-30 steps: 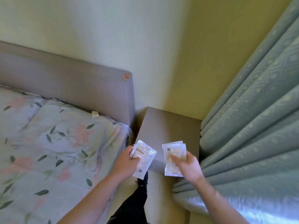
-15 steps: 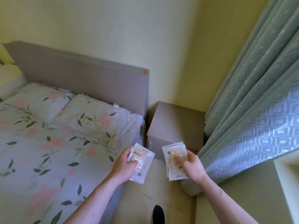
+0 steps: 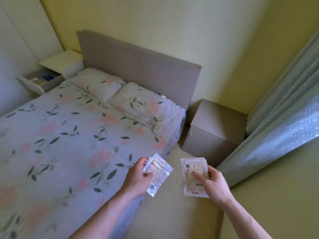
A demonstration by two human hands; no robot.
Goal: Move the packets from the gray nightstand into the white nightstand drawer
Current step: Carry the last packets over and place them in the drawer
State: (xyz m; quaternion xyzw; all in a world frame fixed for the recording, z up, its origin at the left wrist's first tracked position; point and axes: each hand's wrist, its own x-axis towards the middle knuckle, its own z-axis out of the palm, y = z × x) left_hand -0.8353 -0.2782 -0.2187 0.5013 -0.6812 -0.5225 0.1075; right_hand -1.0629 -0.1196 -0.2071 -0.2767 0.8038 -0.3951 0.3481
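My left hand (image 3: 138,178) grips a clear packet (image 3: 159,175) with pale contents, held over the bed's near corner. My right hand (image 3: 213,184) pinches a small stack of white packets (image 3: 192,171) with printed labels, thumb on top. The gray nightstand (image 3: 215,125) stands between the bed and the curtain, its top bare and well beyond both hands. The white nightstand (image 3: 63,62) is at the far side of the bed, its drawer (image 3: 43,83) pulled open with some items inside.
A bed (image 3: 60,144) with a floral cover and two pillows fills the space between the two nightstands. A gray headboard (image 3: 138,69) backs it. A pale green curtain (image 3: 284,118) hangs on the right. Floor (image 3: 172,213) runs along the bed's side.
I have backed away from the gray nightstand and the view has swung left, bringing the white nightstand and its open drawer into sight. Both hands still hold their packets.
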